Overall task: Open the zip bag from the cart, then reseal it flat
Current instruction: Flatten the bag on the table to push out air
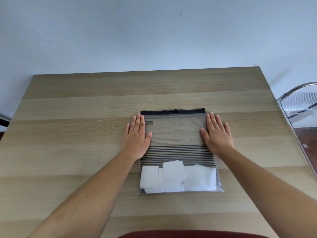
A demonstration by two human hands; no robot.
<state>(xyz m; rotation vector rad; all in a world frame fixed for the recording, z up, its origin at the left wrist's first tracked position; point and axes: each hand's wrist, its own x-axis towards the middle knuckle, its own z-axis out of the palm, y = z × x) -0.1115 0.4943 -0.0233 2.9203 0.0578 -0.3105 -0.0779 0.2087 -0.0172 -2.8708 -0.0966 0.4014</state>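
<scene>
The zip bag (175,134) lies flat near the middle of the wooden table (85,134), its black zip strip (172,111) on the edge farthest from the person and its clear bottom edge nearest them. The upper half of the bag is see-through and bare, a band of dark stripes crosses its middle, and folded white pads (176,179) fill the lower part inside it. The left hand (137,134) rests palm down on the bag's left edge, fingers spread flat and pointing toward the zip strip, gripping nothing. The right hand (217,134) lies the same way on the bag's right edge, open and flat, thumb turned in over the plastic, holding nothing. To the right of the bag, past the table's edge, stands a metal wire cart (298,103).
</scene>
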